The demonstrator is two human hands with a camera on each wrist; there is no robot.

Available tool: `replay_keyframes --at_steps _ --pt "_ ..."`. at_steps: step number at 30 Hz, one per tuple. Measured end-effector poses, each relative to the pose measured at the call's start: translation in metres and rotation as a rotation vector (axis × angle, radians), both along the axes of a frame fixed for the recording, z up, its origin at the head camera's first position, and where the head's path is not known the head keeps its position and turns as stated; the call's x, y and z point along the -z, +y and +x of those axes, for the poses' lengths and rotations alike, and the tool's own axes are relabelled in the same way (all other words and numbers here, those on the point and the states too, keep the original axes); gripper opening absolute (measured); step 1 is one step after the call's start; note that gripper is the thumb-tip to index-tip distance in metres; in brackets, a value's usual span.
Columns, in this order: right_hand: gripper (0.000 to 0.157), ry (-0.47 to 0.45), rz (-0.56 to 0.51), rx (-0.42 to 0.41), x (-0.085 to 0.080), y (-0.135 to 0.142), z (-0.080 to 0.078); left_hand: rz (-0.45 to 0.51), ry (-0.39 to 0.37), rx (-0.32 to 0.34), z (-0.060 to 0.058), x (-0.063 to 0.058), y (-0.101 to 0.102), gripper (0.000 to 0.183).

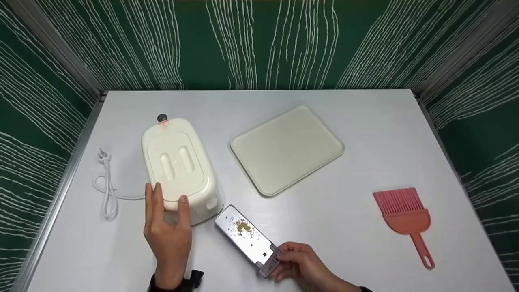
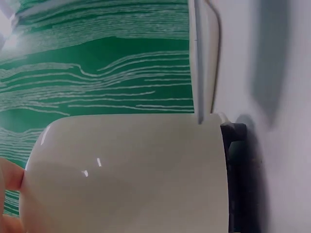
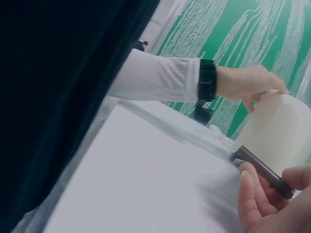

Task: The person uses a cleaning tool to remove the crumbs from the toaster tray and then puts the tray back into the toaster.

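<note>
A cream toaster (image 1: pixel 176 162) with a lid over its top stands left of centre. My left hand (image 1: pixel 168 239) rests on its near end, fingers straight and spread over the lid's edge; fingertips (image 2: pixel 10 174) also touch the toaster body (image 2: pixel 126 170) in the left wrist view. With thumb and fingers, my right hand (image 1: pixel 300 261) pinches the grey slotted end of a metal crumb tray (image 1: pixel 253 247). Brown crumbs (image 1: pixel 243 227) lie heaped toward its far end, which is right by the toaster's lower right corner. In the right wrist view, the crumb tray (image 3: pixel 265 171) shows edge-on.
Behind and right of the crumb tray, a pale rectangular tray (image 1: pixel 288 150) lies on the white table (image 1: pixel 344 227). A red brush (image 1: pixel 407 217) lies at the right. The toaster's white cord and plug (image 1: pixel 106 162) lie looped at the left.
</note>
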State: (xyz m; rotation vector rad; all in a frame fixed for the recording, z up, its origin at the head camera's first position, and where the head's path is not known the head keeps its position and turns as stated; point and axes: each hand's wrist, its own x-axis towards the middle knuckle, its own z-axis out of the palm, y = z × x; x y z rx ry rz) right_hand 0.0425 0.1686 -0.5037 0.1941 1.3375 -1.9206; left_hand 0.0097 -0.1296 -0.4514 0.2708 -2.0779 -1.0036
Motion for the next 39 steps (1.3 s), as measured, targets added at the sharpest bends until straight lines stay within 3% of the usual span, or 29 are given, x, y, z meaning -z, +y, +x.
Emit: replay_keyframes --at_steps 3,4,7,9,10,12,14,16,21,26,29,33,39 --pt "0.007 0.012 -0.019 0.049 -0.005 0.005 -0.005 -0.010 0.112 -0.028 0.000 -0.005 0.009 0.052" --pt "0.007 0.018 -0.025 0.064 -0.007 0.007 -0.007 -0.020 0.191 -0.037 -0.001 -0.008 0.014 0.046" --pt "0.010 0.046 -0.044 0.101 -0.014 0.014 -0.013 -0.069 0.524 -0.046 -0.003 -0.021 0.033 0.019" --pt "0.011 0.066 -0.057 0.120 -0.018 0.019 -0.018 -0.112 0.695 -0.007 -0.002 -0.032 0.046 0.010" --pt "0.011 0.073 -0.064 0.128 -0.020 0.021 -0.020 -0.126 0.745 0.029 -0.001 -0.035 0.051 0.012" --pt "0.012 0.094 -0.069 0.141 -0.024 0.024 -0.024 -0.131 0.761 0.131 0.004 -0.036 0.061 0.016" --pt "0.012 0.116 -0.062 0.149 -0.027 0.027 -0.028 -0.107 0.694 0.249 0.009 -0.029 0.069 0.015" --pt "0.013 0.132 -0.059 0.160 -0.031 0.029 -0.031 -0.062 0.568 0.349 0.013 -0.015 0.076 0.016" --pt "0.012 0.154 -0.046 0.187 -0.038 0.030 -0.035 0.109 0.121 0.509 0.024 0.018 0.098 0.042" --pt "0.012 0.160 0.003 0.218 -0.043 0.030 -0.038 0.376 -0.320 0.654 0.029 0.021 0.116 0.056" --pt "0.013 0.166 0.008 0.232 -0.046 0.029 -0.040 0.533 -0.521 0.757 0.026 0.016 0.120 0.065" --pt "0.015 0.173 0.009 0.234 -0.050 0.026 -0.041 0.710 -0.632 0.867 0.021 0.014 0.122 0.071" --pt "0.017 0.169 0.001 0.266 -0.052 0.022 -0.041 0.955 -0.659 0.932 0.018 0.015 0.128 0.060"
